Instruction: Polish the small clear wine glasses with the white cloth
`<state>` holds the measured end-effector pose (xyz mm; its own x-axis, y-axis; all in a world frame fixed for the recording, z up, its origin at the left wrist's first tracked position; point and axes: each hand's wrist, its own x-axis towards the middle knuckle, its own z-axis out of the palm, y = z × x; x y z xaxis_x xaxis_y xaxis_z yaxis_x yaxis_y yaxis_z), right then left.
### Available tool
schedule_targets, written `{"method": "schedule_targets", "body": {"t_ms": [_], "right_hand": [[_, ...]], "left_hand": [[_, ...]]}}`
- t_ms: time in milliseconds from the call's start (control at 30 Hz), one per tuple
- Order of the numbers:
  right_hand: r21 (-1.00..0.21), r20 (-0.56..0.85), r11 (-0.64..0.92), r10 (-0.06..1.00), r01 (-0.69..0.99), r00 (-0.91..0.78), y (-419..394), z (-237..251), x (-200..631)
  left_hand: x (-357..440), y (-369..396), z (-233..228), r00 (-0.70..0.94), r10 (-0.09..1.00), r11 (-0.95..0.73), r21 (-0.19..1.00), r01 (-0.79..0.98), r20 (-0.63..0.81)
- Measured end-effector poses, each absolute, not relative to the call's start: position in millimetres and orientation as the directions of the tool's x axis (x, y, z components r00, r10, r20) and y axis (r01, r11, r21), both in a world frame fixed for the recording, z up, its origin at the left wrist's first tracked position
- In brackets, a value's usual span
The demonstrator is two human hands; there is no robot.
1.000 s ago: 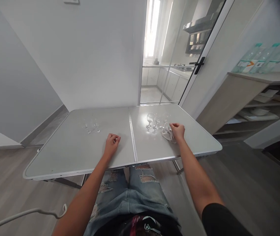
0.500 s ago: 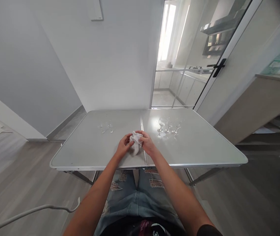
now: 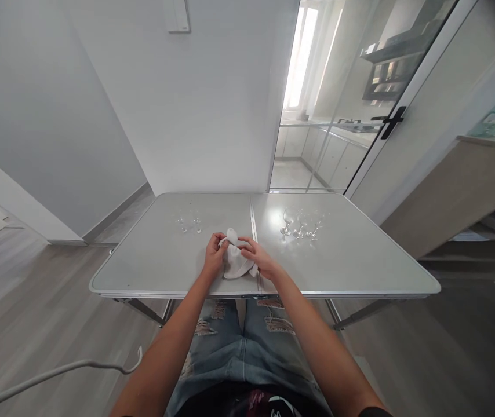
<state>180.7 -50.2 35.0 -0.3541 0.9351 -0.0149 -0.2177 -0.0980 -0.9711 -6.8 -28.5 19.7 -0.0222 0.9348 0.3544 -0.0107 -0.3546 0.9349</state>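
Observation:
A white cloth [image 3: 237,264] is bunched between my hands above the near middle of the table, its lower part hanging spread out. My left hand [image 3: 213,255] pinches it at the left, thumb on the front. My right hand [image 3: 259,259] has its fingers curled onto the right side of the cloth. Whether anything lies wrapped inside cannot be made out. Beyond and to the right, three clear stemmed glasses [image 3: 286,223] stand close together. At the left are two small clear glasses [image 3: 197,225], faint against the tabletop.
The pale folding table [image 3: 347,255] has a metal edge and a seam across its middle. A wall [image 3: 213,116] rises behind it. A glass door with a black handle [image 3: 390,121] is at the back right. A white cable [image 3: 65,368] hangs at lower left.
The cloth has opened from a compact bunch into a wider spread, its lower edge fanning toward the right. My hands have shifted slightly around it, and the view has moved a little.

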Motion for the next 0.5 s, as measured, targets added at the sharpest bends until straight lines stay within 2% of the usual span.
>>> {"method": "schedule_targets", "body": {"t_ms": [67, 133, 233, 367, 433, 500], "right_hand": [[-0.987, -0.03, -0.083, 0.933, -0.134, -0.357, -51.0, 33.2, 181.0], [-0.994, -0.032, -0.073, 0.903, -0.078, -0.429, -50.1, 31.5, 186.2], [-0.978, -0.061, -0.162, 0.82, -0.128, -0.57, -49.6, 31.0, 191.8], [-0.913, -0.089, -0.27, 0.863, -0.305, -0.497, -50.4, 29.8, 179.1], [-0.916, -0.075, -0.258, 0.862, -0.306, -0.501, -50.2, 29.1, 171.9], [-0.928, -0.036, -0.188, 0.904, -0.321, -0.426, -49.6, 30.3, 170.8]], "left_hand": [[-9.5, -27.4, 18.9, -0.048, 0.936, -0.351, 0.935, -0.038, 0.35], [-13.1, -25.1, 17.4, -0.096, 0.938, -0.338, 0.94, -0.053, 0.333], [-15.8, -23.1, 16.6, -0.138, 0.93, -0.358, 0.925, -0.128, 0.34], [-12.4, -25.3, 23.3, -0.094, 0.924, -0.382, 0.907, -0.175, 0.371], [-12.3, -24.9, 28.5, -0.086, 0.926, -0.377, 0.917, -0.13, 0.368], [-15.9, -22.3, 32.5, -0.104, 0.921, -0.384, 0.921, -0.068, 0.376]]}}
